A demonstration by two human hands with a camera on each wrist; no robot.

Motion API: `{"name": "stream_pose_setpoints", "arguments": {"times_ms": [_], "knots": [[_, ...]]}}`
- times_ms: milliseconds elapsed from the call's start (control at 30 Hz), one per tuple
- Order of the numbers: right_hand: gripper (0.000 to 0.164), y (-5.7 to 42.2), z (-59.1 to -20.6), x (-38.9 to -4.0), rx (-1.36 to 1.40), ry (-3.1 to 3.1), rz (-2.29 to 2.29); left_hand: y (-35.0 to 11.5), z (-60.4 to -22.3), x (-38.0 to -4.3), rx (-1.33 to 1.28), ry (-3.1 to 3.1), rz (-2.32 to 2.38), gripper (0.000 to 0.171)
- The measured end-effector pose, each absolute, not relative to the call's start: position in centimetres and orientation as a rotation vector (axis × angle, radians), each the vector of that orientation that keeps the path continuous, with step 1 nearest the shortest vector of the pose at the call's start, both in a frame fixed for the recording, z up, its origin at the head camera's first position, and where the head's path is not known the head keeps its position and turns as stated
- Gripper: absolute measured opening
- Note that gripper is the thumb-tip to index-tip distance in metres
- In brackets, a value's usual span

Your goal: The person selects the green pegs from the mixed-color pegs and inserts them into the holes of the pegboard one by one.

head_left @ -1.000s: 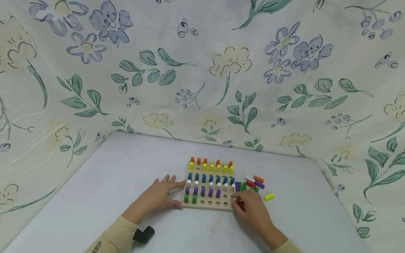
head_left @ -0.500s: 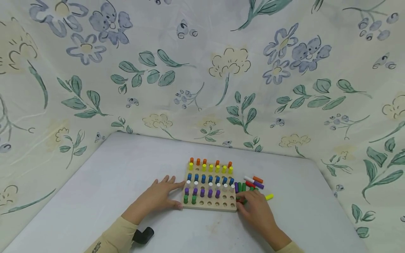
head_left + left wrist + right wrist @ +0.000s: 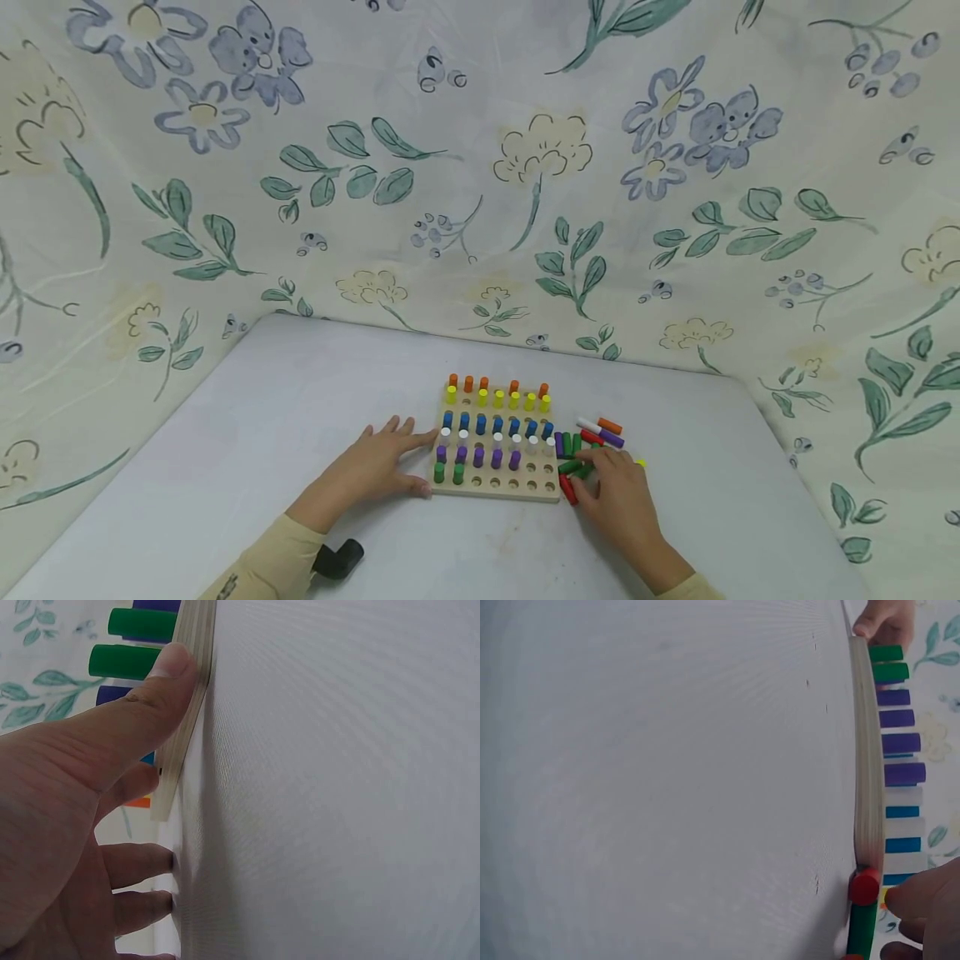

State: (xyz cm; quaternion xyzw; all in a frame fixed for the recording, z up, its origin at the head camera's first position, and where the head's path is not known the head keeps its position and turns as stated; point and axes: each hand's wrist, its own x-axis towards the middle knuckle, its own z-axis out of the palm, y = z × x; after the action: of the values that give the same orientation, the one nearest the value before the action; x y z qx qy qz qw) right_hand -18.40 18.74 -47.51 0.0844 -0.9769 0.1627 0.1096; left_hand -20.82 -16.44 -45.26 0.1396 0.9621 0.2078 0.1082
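The wooden pegboard (image 3: 495,492) lies flat on the white table, with rows of orange, yellow, blue, white, purple and green pegs. Two green pegs (image 3: 448,473) stand in its nearest row, at the left. My left hand (image 3: 378,462) touches the board's left side, thumb near the front corner and index finger farther back; the other fingers are spread. To the right of the board, my right hand (image 3: 618,492) is over loose pegs, thumb and index finger apart. Loose green pegs (image 3: 571,467) lie by its fingertips, partly hidden. A red peg (image 3: 567,489) lies against the board's right edge.
Beyond the right hand lie more loose pegs: white (image 3: 588,425), orange (image 3: 610,426), purple (image 3: 611,437) and red. A yellow peg (image 3: 641,463) is mostly covered by that hand. A black object (image 3: 339,558) sits by the left sleeve. Floral cloth (image 3: 450,208) hangs behind the table.
My right hand has shifted right, away from the board's edge, uncovering the red peg and green pegs while covering most of the yellow one. The left hand stays at the board.
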Motion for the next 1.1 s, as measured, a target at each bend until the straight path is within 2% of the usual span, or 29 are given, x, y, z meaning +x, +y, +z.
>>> {"name": "stream_pose_setpoints", "arguments": {"times_ms": [533, 1100], "knots": [[0.045, 18.79, -47.89, -18.52, 0.170, -2.904, 0.449, -16.43, -45.56, -20.92, 0.409, 2.833, 0.610, 0.085], [0.043, 18.53, -47.91, -18.60, 0.176, -2.887, 0.461, -16.54, -45.88, -20.92, 0.405, 2.844, 0.605, 0.085]]}}
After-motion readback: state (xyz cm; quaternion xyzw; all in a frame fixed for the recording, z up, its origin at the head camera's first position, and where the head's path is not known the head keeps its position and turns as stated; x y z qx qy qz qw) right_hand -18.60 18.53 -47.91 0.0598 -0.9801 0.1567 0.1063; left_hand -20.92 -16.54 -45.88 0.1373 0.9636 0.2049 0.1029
